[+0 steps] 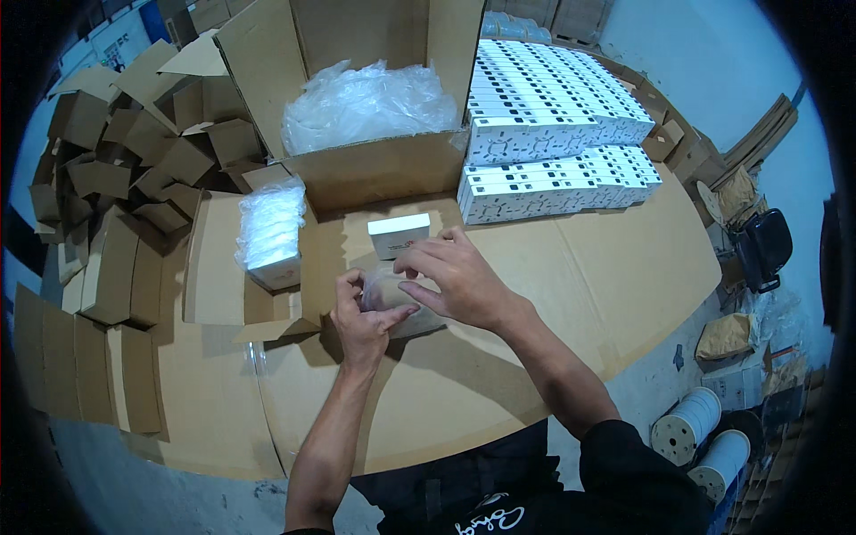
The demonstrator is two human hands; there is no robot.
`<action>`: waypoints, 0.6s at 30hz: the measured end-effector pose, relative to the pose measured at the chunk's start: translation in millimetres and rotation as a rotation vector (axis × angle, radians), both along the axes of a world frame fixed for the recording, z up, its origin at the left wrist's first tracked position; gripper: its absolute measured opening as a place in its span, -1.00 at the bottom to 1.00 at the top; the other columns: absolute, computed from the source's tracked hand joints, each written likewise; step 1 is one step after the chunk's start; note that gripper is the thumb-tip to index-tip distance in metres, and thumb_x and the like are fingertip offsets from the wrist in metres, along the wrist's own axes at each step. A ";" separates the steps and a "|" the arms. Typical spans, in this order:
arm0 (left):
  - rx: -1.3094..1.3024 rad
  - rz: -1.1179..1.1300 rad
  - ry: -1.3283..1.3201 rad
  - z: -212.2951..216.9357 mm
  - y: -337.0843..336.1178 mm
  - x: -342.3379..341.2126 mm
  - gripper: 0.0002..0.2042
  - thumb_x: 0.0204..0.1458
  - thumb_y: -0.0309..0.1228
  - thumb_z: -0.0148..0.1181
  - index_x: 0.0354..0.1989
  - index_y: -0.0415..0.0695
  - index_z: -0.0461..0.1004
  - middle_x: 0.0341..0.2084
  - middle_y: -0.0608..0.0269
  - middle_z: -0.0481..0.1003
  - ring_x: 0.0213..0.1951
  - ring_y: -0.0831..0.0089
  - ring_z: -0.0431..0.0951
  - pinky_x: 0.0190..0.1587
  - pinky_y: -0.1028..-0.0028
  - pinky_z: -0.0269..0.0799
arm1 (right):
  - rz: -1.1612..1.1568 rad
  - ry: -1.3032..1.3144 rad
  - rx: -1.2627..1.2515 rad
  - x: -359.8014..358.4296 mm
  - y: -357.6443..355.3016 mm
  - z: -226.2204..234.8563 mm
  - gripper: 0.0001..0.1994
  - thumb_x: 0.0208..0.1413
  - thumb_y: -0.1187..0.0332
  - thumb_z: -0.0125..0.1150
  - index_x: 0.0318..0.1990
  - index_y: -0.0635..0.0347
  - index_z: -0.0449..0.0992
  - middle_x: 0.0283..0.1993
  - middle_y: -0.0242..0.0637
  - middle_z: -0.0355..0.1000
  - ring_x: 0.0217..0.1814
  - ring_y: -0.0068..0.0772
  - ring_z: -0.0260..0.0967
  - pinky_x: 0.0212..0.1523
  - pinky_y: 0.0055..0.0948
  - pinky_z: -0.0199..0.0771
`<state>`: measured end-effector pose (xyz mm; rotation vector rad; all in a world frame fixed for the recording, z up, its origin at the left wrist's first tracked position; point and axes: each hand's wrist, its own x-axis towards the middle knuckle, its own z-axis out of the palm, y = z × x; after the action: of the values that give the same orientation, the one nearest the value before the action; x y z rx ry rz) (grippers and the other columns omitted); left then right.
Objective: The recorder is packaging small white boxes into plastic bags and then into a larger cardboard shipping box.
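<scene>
A clear plastic bag (385, 292) lies over the cardboard tabletop in front of me. My left hand (361, 321) grips the bag's left side, thumb and fingers bent around its edge. Above the bag's right side is my right hand (459, 281), fingers curled and thumb held apart from them; no object shows between them. Just beyond the hands a small white box (399, 239) stands on the cardboard. Left of them, an open carton (312, 276) holds a row of white boxes wrapped in clear plastic (270, 227).
A large carton (383, 174) full of clear plastic bags (370, 107) stands behind. Stacked white printed boxes (535, 134) fill the back right. Empty brown cartons (134, 160) pile up at left. Cable spools (687, 423) sit on the floor at right.
</scene>
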<state>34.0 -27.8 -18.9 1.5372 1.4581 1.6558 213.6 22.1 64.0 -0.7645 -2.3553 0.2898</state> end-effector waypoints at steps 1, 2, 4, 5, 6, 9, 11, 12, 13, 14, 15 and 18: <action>0.001 0.001 0.001 -0.1 -0.5 -0.3 -0.27 -0.38 -0.25 0.73 -0.06 -0.18 0.33 -0.41 0.23 0.51 -0.35 0.44 0.58 -0.31 0.41 0.57 | 0.001 0.001 0.001 -0.7 0.2 4.3 -0.79 0.07 0.35 0.36 -0.14 0.12 0.55 -0.22 -0.29 0.52 -0.08 -0.24 0.47 0.05 -0.19 0.28; -0.015 -0.024 -0.049 1.3 -0.4 0.3 -0.25 -0.39 -0.27 0.73 -0.05 -0.17 0.32 -0.40 0.23 0.51 -0.33 0.43 0.58 -0.30 0.42 0.58 | 0.010 -0.074 -0.085 -0.6 0.6 9.8 -0.83 0.11 0.35 0.34 -0.16 0.10 0.55 -0.23 -0.29 0.54 -0.12 -0.26 0.48 0.06 -0.22 0.28; -0.030 -0.051 -0.098 7.1 -2.0 1.8 -0.22 -0.41 -0.28 0.74 -0.04 -0.17 0.30 -0.39 0.22 0.50 -0.31 0.42 0.58 -0.30 0.43 0.59 | 0.017 -0.147 -0.170 -0.1 2.1 16.4 -0.88 0.15 0.35 0.33 -0.19 0.09 0.54 -0.25 -0.30 0.55 -0.16 -0.27 0.50 0.08 -0.24 0.28; -0.052 -0.033 0.025 16.8 -4.2 3.2 -0.23 -0.40 -0.30 0.73 -0.02 -0.17 0.30 -0.36 0.21 0.52 -0.28 0.40 0.60 -0.27 0.41 0.61 | 0.038 -0.168 -0.191 0.3 3.8 18.6 -0.88 0.19 0.33 0.28 -0.18 0.10 0.54 -0.26 -0.28 0.55 -0.15 -0.24 0.50 0.09 -0.22 0.28; -0.073 -0.015 0.148 22.2 -4.6 4.0 -0.23 -0.38 -0.32 0.73 -0.01 -0.17 0.30 -0.34 0.19 0.54 -0.25 0.38 0.61 -0.25 0.39 0.62 | 0.058 -0.190 -0.211 0.9 5.4 21.2 -0.88 0.22 0.32 0.24 -0.17 0.10 0.53 -0.28 -0.26 0.55 -0.15 -0.20 0.50 0.10 -0.20 0.29; -0.209 -0.269 -0.012 15.5 -0.3 -2.8 -0.24 -0.37 -0.38 0.71 0.04 -0.16 0.33 -0.23 0.13 0.58 -0.16 0.35 0.63 -0.16 0.34 0.63 | 0.127 -0.203 -0.236 1.4 6.9 36.5 -0.87 0.26 0.30 0.16 -0.12 0.09 0.52 -0.28 -0.21 0.55 -0.15 -0.13 0.49 0.11 -0.18 0.29; -0.245 -0.303 0.029 21.6 -0.4 -5.6 -0.23 -0.37 -0.40 0.71 0.07 -0.15 0.34 -0.18 0.12 0.59 -0.14 0.35 0.63 -0.10 0.32 0.62 | 0.148 -0.231 -0.276 1.3 9.7 42.3 -0.85 0.26 0.29 0.16 -0.09 0.07 0.52 -0.26 -0.20 0.55 -0.13 -0.12 0.49 0.12 -0.17 0.29; -0.283 -0.339 0.068 26.0 0.1 -5.4 -0.22 -0.37 -0.42 0.70 0.09 -0.14 0.35 -0.14 0.11 0.60 -0.11 0.34 0.64 -0.05 0.30 0.60 | 0.167 -0.260 -0.319 2.2 10.6 44.2 -0.83 0.27 0.28 0.15 -0.05 0.05 0.51 -0.23 -0.19 0.55 -0.10 -0.11 0.48 0.13 -0.17 0.30; -0.282 -0.344 0.068 27.7 0.9 -4.9 -0.22 -0.37 -0.42 0.70 0.09 -0.14 0.35 -0.14 0.11 0.60 -0.11 0.34 0.64 -0.05 0.30 0.60 | 0.162 -0.260 -0.319 3.7 10.9 45.5 -0.83 0.27 0.28 0.15 -0.05 0.05 0.51 -0.23 -0.19 0.55 -0.10 -0.11 0.48 0.13 -0.17 0.30; -0.286 -0.376 0.029 29.1 0.6 -5.8 -0.23 -0.36 -0.44 0.70 0.10 -0.14 0.36 -0.13 0.13 0.60 -0.10 0.35 0.63 -0.02 0.30 0.59 | 0.172 -0.290 -0.333 4.0 11.2 46.3 -0.81 0.26 0.30 0.14 -0.01 0.02 0.51 -0.15 -0.21 0.56 -0.06 -0.12 0.48 0.12 -0.17 0.30; -0.290 -0.407 -0.010 29.6 0.4 -6.9 -0.23 -0.36 -0.45 0.69 0.11 -0.15 0.36 -0.13 0.14 0.60 -0.09 0.37 0.63 0.02 0.30 0.57 | 0.182 -0.320 -0.348 4.4 11.4 46.4 -0.78 0.26 0.31 0.13 0.03 -0.01 0.51 -0.06 -0.22 0.57 -0.01 -0.12 0.48 0.12 -0.17 0.31; -0.284 -0.444 -0.100 18.5 3.1 -11.0 -0.21 -0.36 -0.43 0.69 0.12 -0.17 0.36 -0.11 0.14 0.61 -0.08 0.40 0.62 0.02 0.32 0.56 | 0.195 -0.158 -0.195 9.1 12.5 33.5 -0.74 0.26 0.32 0.12 0.08 -0.02 0.51 0.13 -0.30 0.54 0.02 -0.19 0.46 0.15 -0.18 0.32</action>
<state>23.1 -24.7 -0.4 1.4618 1.1375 1.1930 222.6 34.6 97.5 -0.6680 -2.5836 0.5676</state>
